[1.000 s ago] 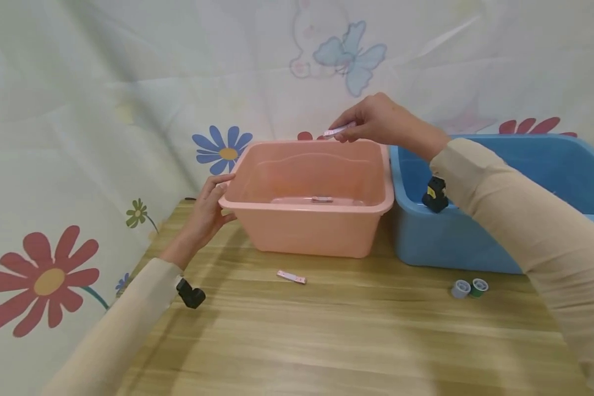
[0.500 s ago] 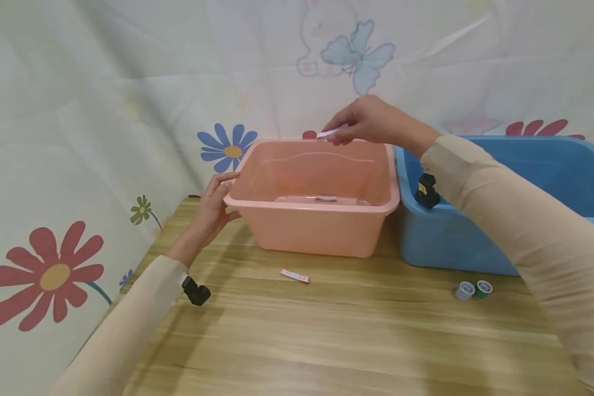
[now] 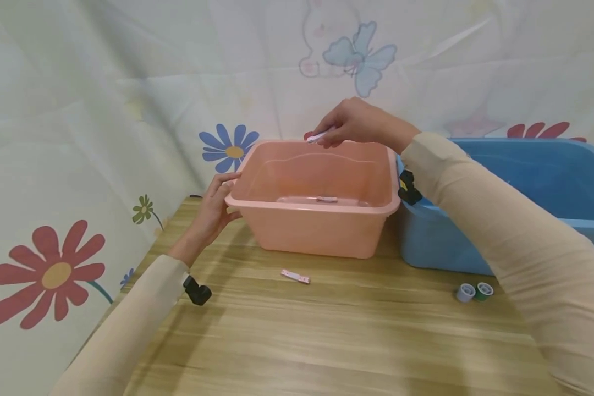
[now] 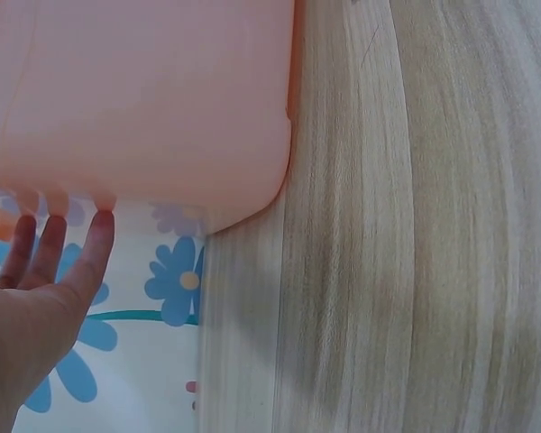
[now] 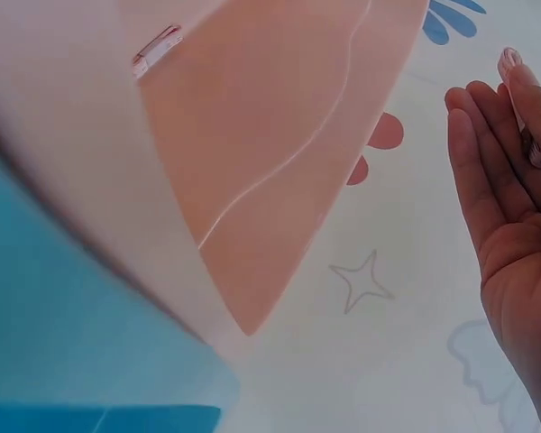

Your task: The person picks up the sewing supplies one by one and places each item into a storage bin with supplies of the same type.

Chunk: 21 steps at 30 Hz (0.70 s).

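Observation:
My right hand (image 3: 351,124) pinches a small pink-and-white nail clipper (image 3: 319,136) between thumb and fingers, above the back rim of the pink bin (image 3: 312,231). The right wrist view shows the held clipper (image 5: 512,72) at the right edge, partly covered by the thumb. Inside the bin, a similar clipper (image 3: 326,199) lies on the floor. Another clipper (image 3: 295,276) rests on the table before the bin. With fairly straight fingers, my left hand (image 3: 213,212) touches the bin's left side at the rim; the left wrist view has these fingertips (image 4: 101,221) against the outer wall.
A larger blue bin (image 3: 440,247) stands close on the pink bin's right, partly behind my right forearm. Two small spools, one pale (image 3: 466,292) and one green (image 3: 484,291), sit on the wooden table (image 3: 336,335). A flower-printed curtain (image 3: 178,82) hangs behind.
My right hand has moved left along the back of the pink bin, still holding the clipper, which now tilts more downward. My left hand keeps its place at the rim.

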Each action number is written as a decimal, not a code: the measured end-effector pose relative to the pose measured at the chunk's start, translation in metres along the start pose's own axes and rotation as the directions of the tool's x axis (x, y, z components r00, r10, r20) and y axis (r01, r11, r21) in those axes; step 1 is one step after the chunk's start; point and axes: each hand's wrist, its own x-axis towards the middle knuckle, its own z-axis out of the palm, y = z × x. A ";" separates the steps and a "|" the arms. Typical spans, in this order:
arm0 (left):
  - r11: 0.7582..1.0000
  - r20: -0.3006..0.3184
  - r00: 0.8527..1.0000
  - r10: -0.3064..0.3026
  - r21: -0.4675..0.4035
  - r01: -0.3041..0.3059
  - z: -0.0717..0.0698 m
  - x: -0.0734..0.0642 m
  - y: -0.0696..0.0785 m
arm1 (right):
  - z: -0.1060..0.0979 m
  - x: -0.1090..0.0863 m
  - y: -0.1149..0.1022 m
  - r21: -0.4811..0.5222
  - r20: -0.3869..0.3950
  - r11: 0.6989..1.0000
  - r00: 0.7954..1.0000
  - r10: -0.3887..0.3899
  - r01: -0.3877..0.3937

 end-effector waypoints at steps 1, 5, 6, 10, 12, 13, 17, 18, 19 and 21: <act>1.000 0.000 1.000 -0.001 0.000 0.001 0.000 0.000 0.000 | 0.002 0.002 0.000 0.000 0.011 1.000 1.000 -0.003 0.003; 1.000 -0.002 1.000 -0.002 -0.001 0.002 0.000 -0.001 0.000 | 0.010 0.008 0.000 -0.008 0.036 1.000 0.999 -0.011 0.012; 1.000 -0.005 1.000 0.001 -0.001 -0.001 0.000 -0.001 0.000 | 0.011 0.010 0.000 -0.011 0.040 1.000 0.999 -0.016 0.016; 1.000 -0.014 1.000 0.008 -0.009 -0.008 -0.001 -0.001 0.002 | 0.016 0.016 -0.004 -0.015 0.058 0.999 0.998 -0.028 0.029; 1.000 -0.015 1.000 0.002 -0.013 -0.002 -0.001 -0.002 0.002 | 0.018 0.019 -0.005 -0.017 0.067 0.999 0.997 -0.028 0.029; 1.000 -0.015 1.000 -0.002 -0.015 0.002 -0.001 -0.002 0.002 | 0.019 0.020 -0.006 -0.027 0.072 0.999 0.997 -0.026 0.028; 1.000 -0.015 1.000 -0.008 -0.012 0.008 -0.002 -0.003 0.000 | 0.022 0.022 -0.007 -0.087 0.087 0.996 0.996 -0.026 0.034; 1.000 -0.015 1.000 -0.006 -0.009 0.006 -0.002 -0.003 0.000 | 0.023 0.022 -0.008 -0.109 0.093 0.993 0.995 -0.030 0.040; 1.000 -0.015 1.000 -0.003 -0.005 0.003 -0.002 -0.003 0.000 | 0.023 0.022 -0.008 -0.128 0.098 0.991 0.995 -0.033 0.046; 1.000 -0.012 1.000 0.003 0.000 -0.003 -0.002 -0.003 0.000 | 0.023 0.021 -0.008 -0.155 0.100 0.987 0.994 -0.038 0.053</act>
